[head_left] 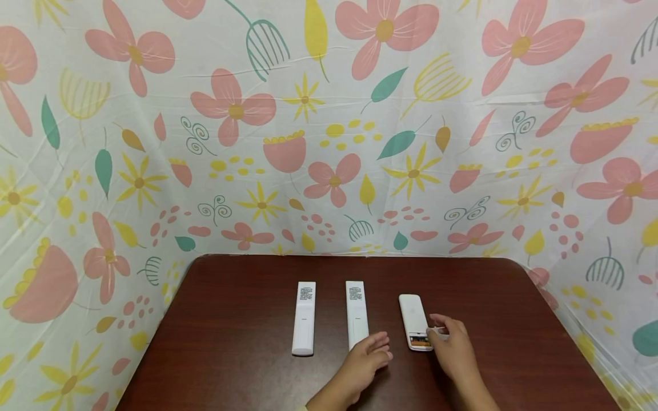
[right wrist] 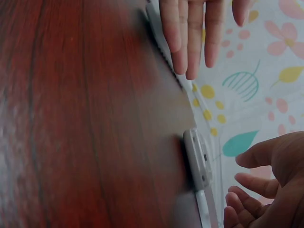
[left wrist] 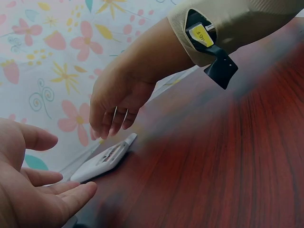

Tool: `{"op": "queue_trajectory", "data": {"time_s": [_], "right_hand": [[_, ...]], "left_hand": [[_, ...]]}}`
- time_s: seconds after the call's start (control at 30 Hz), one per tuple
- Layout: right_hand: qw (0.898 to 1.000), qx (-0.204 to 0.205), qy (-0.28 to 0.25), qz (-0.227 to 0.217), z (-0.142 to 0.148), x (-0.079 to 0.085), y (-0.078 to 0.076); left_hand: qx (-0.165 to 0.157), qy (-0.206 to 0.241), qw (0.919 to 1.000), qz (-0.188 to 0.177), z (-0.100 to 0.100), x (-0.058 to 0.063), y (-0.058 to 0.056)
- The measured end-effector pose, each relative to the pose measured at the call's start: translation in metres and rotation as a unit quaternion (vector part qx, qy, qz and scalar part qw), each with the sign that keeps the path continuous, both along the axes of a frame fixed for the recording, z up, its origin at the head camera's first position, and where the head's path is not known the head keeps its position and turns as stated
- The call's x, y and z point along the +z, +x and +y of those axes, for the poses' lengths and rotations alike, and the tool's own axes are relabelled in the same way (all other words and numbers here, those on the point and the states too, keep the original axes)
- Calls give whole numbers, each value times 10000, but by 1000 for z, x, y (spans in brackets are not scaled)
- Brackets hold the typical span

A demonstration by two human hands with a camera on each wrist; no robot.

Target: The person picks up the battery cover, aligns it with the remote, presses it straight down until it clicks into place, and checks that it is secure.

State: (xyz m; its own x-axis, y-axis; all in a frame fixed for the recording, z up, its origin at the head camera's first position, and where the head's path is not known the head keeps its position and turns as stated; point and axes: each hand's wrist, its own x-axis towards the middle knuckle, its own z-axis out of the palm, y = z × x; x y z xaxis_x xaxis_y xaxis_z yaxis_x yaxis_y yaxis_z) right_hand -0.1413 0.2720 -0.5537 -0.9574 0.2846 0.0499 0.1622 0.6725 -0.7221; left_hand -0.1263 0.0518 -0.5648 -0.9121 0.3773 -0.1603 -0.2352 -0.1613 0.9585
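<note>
A white remote control (head_left: 413,317) lies on the table at the right. Its battery compartment (head_left: 420,341) is uncovered at the near end, and orange-and-black batteries show inside. Beside that end is a small white piece (head_left: 438,329) that looks like the battery cover, partly hidden by my right hand (head_left: 454,345). In the right wrist view the right hand's fingers are loosely bent, with a gap between thumb and fingers. My left hand (head_left: 362,365), fingers extended and thumb apart, hovers at the near end of a longer white remote (head_left: 357,314) and hides part of it. It holds nothing.
Another long white remote (head_left: 304,319) lies further left, its printed code facing up. All three remotes rest on a dark reddish-brown table (head_left: 231,342) with rounded far corners. A flower-patterned cloth (head_left: 329,131) hangs behind and along the sides.
</note>
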Motion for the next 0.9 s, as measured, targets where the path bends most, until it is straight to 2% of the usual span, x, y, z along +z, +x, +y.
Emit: {"op": "queue_trajectory", "data": {"time_s": [0.73,0.9], "right_hand": [[9962,-73,86,-866,24,-9,-2],[9954,-50,269,-914,27,-11,-5]], "left_hand": [[-22,127,9998,-161,22,-12,-2],[-12,149,9998,-154,25,-13,-3]]}}
